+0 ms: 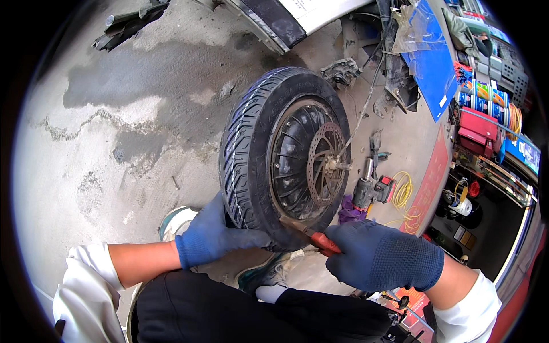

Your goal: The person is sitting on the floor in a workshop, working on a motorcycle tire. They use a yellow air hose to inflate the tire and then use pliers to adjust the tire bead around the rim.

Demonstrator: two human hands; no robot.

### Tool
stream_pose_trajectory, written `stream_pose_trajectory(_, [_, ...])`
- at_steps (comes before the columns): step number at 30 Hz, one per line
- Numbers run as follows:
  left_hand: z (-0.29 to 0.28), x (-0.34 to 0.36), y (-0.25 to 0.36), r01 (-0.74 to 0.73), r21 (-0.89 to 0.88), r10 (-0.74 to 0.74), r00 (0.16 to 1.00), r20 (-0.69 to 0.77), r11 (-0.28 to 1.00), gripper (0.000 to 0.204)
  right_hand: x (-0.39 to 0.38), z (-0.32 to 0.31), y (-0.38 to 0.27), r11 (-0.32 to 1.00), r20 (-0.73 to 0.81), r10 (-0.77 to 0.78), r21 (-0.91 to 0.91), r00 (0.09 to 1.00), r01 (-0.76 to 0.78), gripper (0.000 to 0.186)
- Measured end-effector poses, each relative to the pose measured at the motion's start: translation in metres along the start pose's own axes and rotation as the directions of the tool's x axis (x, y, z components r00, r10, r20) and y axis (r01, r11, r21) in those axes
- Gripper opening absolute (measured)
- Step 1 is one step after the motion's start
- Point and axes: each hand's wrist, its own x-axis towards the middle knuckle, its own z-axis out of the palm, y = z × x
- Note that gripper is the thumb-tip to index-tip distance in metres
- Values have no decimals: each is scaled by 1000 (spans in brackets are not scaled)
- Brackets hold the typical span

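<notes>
My right hand (374, 254), in a blue glove, clenches the red handle of a flat-bladed tool (326, 244), its metal end against the wheel's rim edge, by the tyre (240, 154). My left hand (220, 234) cups the tyre's lower side (its fingers are partly hidden, so I cannot tell whether they close on it). The wheel stands upright in front of my knees, its brake disc (314, 177) facing right. Beyond it, a cordless power tool (364, 192) lies near a coiled yellow cable (403, 197).

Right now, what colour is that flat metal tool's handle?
Its handle is red, seen best in the head view.
</notes>
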Motion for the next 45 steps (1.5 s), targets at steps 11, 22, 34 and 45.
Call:
stream_pose_trajectory(11, [-8,-5,-13,37,-48,-39,998,-41,998,101,19,-6,-26,986,95,33,-167,995,-17,17])
stream_pose_trajectory(22, [-5,-2,-14,-18,-15,18,1000,-13,1000,91,10,1,-31,975,80,189,-138,979,-177,20])
stream_pose_trajectory(34, [-6,-4,-10,7,-25,-7,1000,-4,1000,95,3,10,-30,965,-32,152,-213,988,-155,16])
stream_pose_trajectory(45, [-4,-2,-14,-8,-40,8,1000,-8,999,107,2,8,-27,966,30,185,-189,982,-176,19])
